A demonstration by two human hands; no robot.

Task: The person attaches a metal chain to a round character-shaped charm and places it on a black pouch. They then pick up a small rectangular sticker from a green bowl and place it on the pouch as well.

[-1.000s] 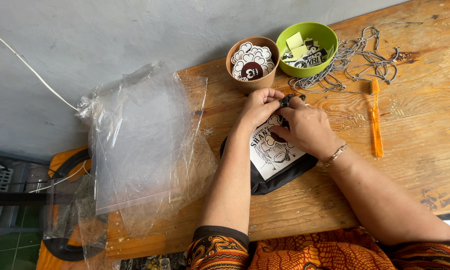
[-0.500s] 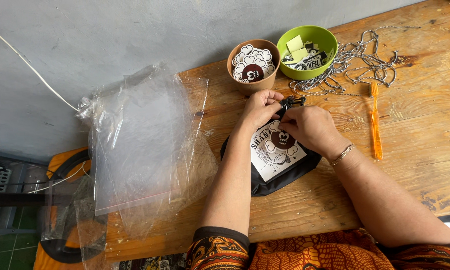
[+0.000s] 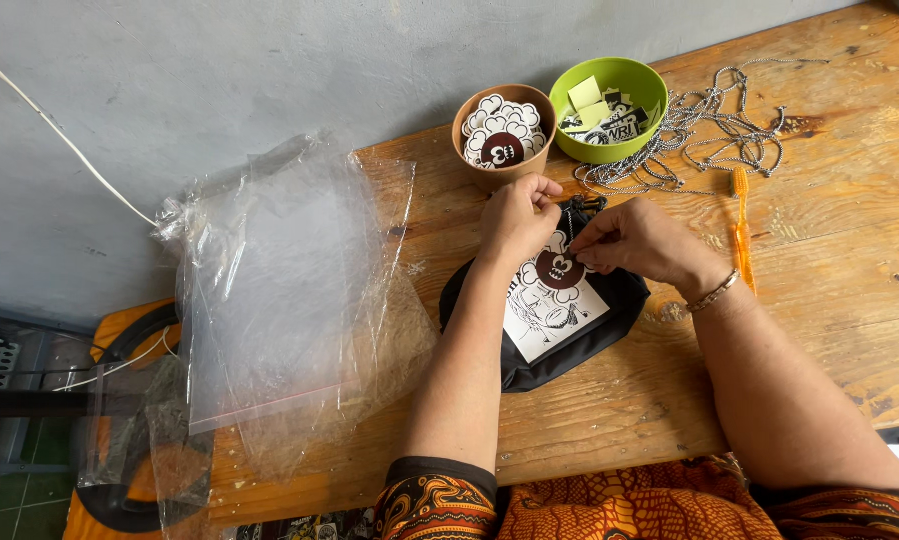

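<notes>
A black pouch [image 3: 529, 352] lies on the wooden table [image 3: 829, 300] with a white printed card [image 3: 547, 315] and a round dark-red sticker tag [image 3: 559, 270] on top of it. My left hand [image 3: 517, 215] pinches at the pouch's top edge, near its zip pull. My right hand [image 3: 637, 240] pinches a thin ball chain beside the round tag, fingers closed. A bracelet sits on my right wrist.
A brown bowl [image 3: 502, 137] of round stickers and a green bowl [image 3: 610, 108] of paper tags stand behind the pouch. A tangle of metal ball chains [image 3: 714, 135] and an orange tool [image 3: 740, 232] lie to the right. Clear plastic bags [image 3: 284, 300] cover the table's left end.
My right hand has drawn slightly right and towards me, uncovering the round tag on the card. My left hand stays at the pouch's top edge.
</notes>
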